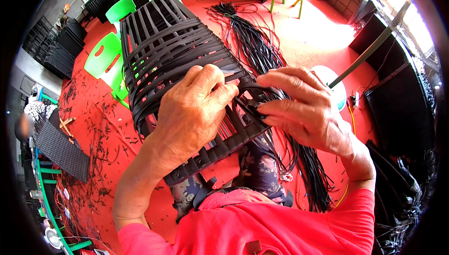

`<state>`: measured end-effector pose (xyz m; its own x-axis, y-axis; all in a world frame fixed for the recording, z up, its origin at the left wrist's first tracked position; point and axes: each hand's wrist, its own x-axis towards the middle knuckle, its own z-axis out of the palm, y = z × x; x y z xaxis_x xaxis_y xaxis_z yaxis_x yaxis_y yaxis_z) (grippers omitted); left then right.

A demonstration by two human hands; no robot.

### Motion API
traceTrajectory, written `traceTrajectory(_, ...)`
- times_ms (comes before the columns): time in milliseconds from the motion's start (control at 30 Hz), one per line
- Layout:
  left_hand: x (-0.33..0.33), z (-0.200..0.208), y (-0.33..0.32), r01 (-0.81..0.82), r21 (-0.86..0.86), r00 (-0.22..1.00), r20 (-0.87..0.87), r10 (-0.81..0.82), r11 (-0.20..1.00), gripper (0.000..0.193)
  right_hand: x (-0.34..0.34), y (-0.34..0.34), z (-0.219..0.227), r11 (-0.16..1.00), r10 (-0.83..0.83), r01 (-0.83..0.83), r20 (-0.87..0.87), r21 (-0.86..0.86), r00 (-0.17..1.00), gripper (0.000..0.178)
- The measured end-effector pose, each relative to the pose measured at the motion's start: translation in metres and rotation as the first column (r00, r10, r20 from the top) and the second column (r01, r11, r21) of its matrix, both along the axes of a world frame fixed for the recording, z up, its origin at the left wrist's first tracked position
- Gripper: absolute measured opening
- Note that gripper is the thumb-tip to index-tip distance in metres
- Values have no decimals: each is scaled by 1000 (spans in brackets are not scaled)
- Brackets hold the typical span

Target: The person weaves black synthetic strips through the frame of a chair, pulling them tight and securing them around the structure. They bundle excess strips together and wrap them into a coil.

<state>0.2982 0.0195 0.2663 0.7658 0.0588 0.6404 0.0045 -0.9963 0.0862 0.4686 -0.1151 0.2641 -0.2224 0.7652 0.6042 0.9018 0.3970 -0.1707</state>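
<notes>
A long black panel frame, partly woven with flat black strips point(182, 44), stretches from my lap toward the green chairs. My left hand point(194, 105) is closed over its near part, thumb and forefinger pinched together by a strip. On the frame's right side my right hand point(304, 107) curls its fingers round a looped black strip point(255, 98). The strip's loop lies between the two hands, and part of it is hidden under my right fingers. Near me the frame's edge bar point(220, 154) is wrapped in black, with open gaps behind it.
Green plastic chairs point(104, 56) stand along the frame's left side. A bundle of loose black strips point(252, 35) lies on the red floor to the right. A pole on a round base point(327, 75) stands further right. At far left, another person handles a woven panel point(61, 149).
</notes>
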Motion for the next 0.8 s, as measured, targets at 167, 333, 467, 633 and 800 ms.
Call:
traceTrajectory(167, 0, -1, 1, 25, 3, 1000, 14, -25, 1000, 28, -6, 4, 6, 1000, -6, 1, 221, 20, 975, 15)
traceTrajectory(333, 1, 0, -1, 12, 0, 1000, -4, -12, 1000, 27, -12, 2, 14, 997, -41, 57, 269, -50, 962, 16)
traceTrajectory(467, 2, 2, -5, -7, -42, 997, -71, 4, 999, 27, -11, 4, 13, 997, -36, 50, 215, -59, 976, 18)
traceTrajectory(633, 3, 3, -3, 21, -32, 999, -29, -22, 999, 25, 4, 14, 5, 991, 120, -123, -44, -61, 992, 19)
traceTrajectory(800, 2, 0, -1, 33, -52, 999, -9, -33, 998, 25, 15, 9, 2, 982, -155, 103, -363, -158, 919, 25)
